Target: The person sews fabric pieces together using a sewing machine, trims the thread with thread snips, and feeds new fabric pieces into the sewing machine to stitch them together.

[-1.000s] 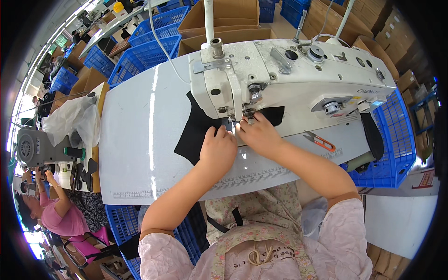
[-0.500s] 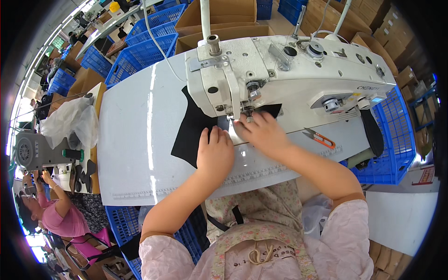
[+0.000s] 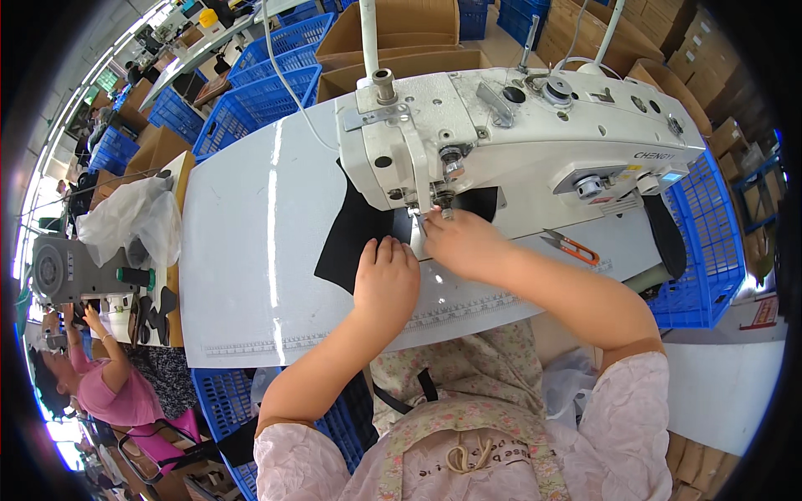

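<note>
A black fabric piece (image 3: 341, 250) lies flat on the pale worktable, running under the head of a white sewing machine (image 3: 501, 159). My left hand (image 3: 387, 280) rests on its near edge, fingers stretched out flat and pressing down. Close beside the needle area, my right hand (image 3: 464, 245) has its fingers curled together by the presser foot. Its fingertips are partly hidden by the machine's parts, so what they grip does not show. More black fabric (image 3: 479, 203) emerges behind my right hand.
Orange-handled thread snips (image 3: 573, 247) lie right of my right forearm. A printed ruler (image 3: 451, 315) runs along the near edge of the worktable (image 3: 225, 250). Blue crates (image 3: 710, 242) stand right and behind. At the left, a person in pink (image 3: 117, 388) works at another machine (image 3: 71, 267).
My right hand's fingers have drawn in closer together by the presser foot. My left hand stays on the fabric. The whole view has shifted slightly.
</note>
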Demonstrator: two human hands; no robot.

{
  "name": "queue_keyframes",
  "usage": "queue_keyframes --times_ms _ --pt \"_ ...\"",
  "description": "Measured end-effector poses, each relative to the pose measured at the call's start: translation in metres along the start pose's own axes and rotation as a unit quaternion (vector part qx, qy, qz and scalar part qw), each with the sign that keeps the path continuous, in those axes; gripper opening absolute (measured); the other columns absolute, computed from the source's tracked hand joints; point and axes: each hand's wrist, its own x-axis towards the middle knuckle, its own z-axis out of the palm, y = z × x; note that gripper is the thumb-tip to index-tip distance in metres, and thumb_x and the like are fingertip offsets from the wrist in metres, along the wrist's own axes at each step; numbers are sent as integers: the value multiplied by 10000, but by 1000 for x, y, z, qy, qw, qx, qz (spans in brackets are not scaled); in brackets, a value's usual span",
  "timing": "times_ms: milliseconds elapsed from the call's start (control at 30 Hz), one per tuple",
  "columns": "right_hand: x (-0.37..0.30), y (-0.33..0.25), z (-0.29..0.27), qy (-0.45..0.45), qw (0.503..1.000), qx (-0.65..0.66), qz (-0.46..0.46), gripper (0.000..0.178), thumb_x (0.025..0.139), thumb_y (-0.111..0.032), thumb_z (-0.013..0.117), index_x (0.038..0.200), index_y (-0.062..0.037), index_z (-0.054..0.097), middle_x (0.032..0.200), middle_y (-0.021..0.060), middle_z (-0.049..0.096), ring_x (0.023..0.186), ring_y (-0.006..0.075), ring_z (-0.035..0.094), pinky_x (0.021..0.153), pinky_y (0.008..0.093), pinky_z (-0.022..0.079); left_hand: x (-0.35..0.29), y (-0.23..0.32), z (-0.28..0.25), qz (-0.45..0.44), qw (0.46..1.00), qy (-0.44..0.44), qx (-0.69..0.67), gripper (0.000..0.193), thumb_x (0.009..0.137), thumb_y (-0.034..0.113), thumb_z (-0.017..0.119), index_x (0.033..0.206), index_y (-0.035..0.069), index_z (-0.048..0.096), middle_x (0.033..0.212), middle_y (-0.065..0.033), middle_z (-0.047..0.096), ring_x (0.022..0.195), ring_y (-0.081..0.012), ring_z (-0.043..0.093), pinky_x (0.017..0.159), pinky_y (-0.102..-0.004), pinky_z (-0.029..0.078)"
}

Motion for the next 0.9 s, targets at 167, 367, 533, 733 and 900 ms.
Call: queue_keyframes --times_ms 167,367,533,733,900 --pt "-2 -5 -2 -41 997 52 28 128 770 -144 607 837 -53 665 803 70 674 905 269 621 797 351 459 -5 1 8 -5 1000 5 -15 352 784 133 573 1086 -30 652 1104 -167 679 1117 -277 617 1015 -417 420" --pt "-6 -19 -3 -59 997 -26 49 177 792 -149 598 884 -12 662 837 91 682 956 270 621 782 338 446 -9 2 12 -17 999 6 -47 333 782 129 579 1069 -23 653 1099 -163 681 1103 -273 632 1004 -404 445" --pt "-17 -21 -2 2 997 -43 63 297 807 -155 601 1036 28 651 1002 132 679 1138 295 572 820 326 442 -12 0 14 -31 992 34 -119 333 765 72 582 1076 -15 661 1118 -149 682 1118 -278 625 1017 -418 444" --pt "-15 -22 -3 -22 996 -41 74 320 800 -153 611 1062 27 644 1004 122 677 1141 280 567 833 311 431 -10 -6 8 -57 973 9 -225 384 724 24 594 1101 -2 661 1146 -133 676 1140 -289 607 1022 -427 439" --pt "-11 -26 -3 -29 996 -37 79 256 780 -155 618 962 17 671 941 100 670 1079 273 577 803 318 431 -12 -3 12 -34 982 9 -185 385 720 36 603 1099 -11 657 1147 -145 671 1140 -288 606 1019 -429 440"
